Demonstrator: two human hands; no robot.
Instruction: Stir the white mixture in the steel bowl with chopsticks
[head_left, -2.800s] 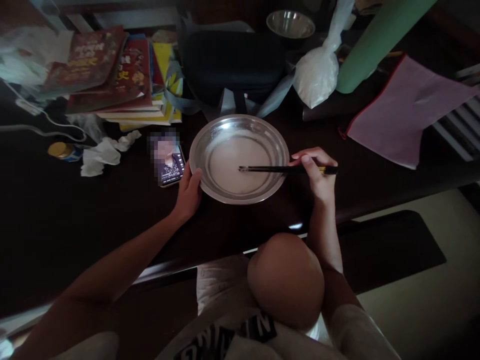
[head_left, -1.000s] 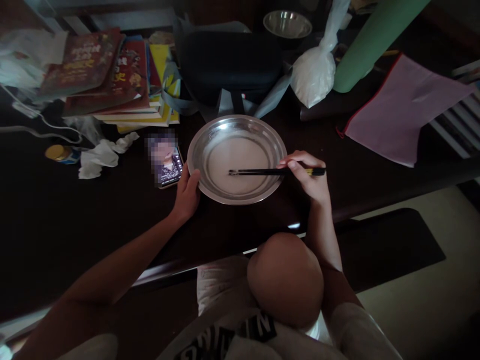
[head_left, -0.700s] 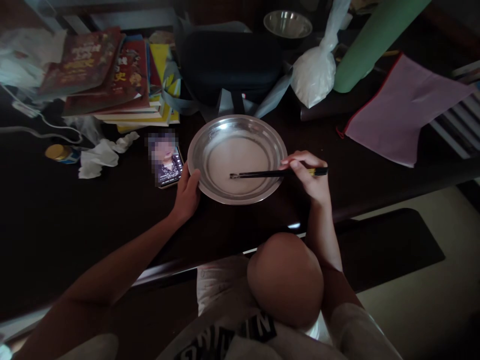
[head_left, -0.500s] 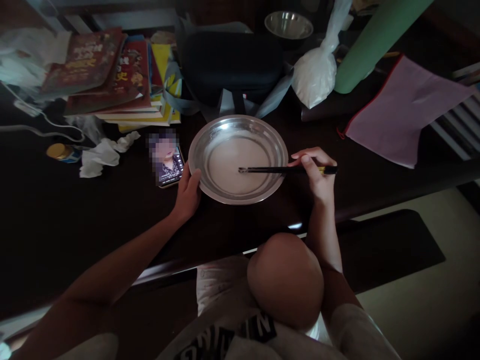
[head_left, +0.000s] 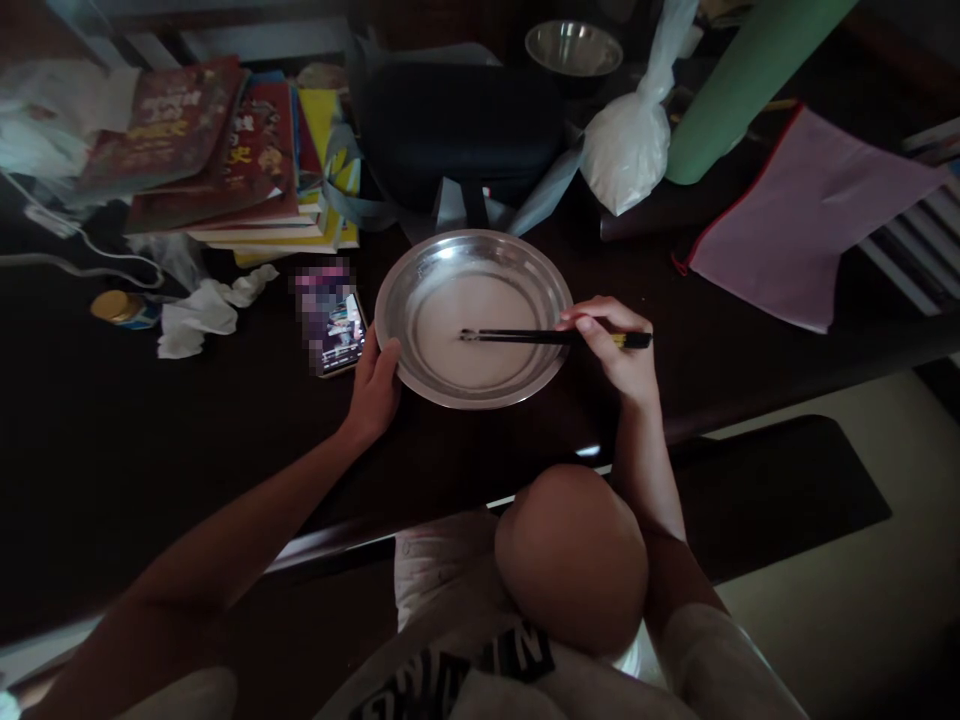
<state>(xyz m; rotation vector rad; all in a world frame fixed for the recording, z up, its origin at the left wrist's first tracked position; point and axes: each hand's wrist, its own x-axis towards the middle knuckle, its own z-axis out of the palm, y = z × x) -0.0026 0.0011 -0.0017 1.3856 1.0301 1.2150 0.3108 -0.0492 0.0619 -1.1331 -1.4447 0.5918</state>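
Chopsticks (head_left: 540,337) in our right hand (head_left: 616,350) slid left through the batter (head_left: 472,335); stirring continues, left hand (head_left: 375,385) gripping the pan (head_left: 420,280).

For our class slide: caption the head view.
Left hand steadies a steel bowl; right hand holds chopsticks in its white mixture.

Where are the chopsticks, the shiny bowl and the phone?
chopsticks (head_left: 517,337): head view, middle of the dark shafts over the bowl.
shiny bowl (head_left: 420,262): head view, far left rim.
phone (head_left: 339,345): head view, lit screen.
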